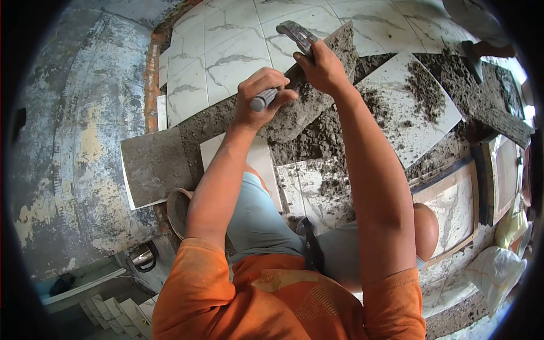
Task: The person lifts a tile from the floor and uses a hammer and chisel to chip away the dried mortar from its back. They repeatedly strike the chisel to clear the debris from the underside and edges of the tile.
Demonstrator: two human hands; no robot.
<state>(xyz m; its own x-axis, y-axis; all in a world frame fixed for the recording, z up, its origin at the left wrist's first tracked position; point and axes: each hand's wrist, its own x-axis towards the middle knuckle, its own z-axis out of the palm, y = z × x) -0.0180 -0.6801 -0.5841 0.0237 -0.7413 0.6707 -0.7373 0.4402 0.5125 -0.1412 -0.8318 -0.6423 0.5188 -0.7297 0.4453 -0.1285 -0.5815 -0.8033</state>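
Observation:
My left hand (pixel 263 99) is closed around a grey ribbed handle (pixel 265 100); what it joins is hidden behind the hand. Up and to the right, my right hand (pixel 324 68) grips a grey metal tool (pixel 296 35) with a curved end. Beneath both hands lies a mortar-covered piece (pixel 303 110), its pointed corner at the top. Dark crumbly mortar (pixel 317 136) is spread around it. A mortar-coated tile (pixel 156 164) lies at the left, and a white tile (pixel 218 150) is partly under my left forearm.
Marbled floor tiles (pixel 232 51) stretch across the top. A loose marbled tile (pixel 425 102) with mortar crumbs lies at the right. A peeling wall (pixel 85 147) stands left, a bucket (pixel 177 212) near my leg. Another person's foot (pixel 494 50) shows upper right.

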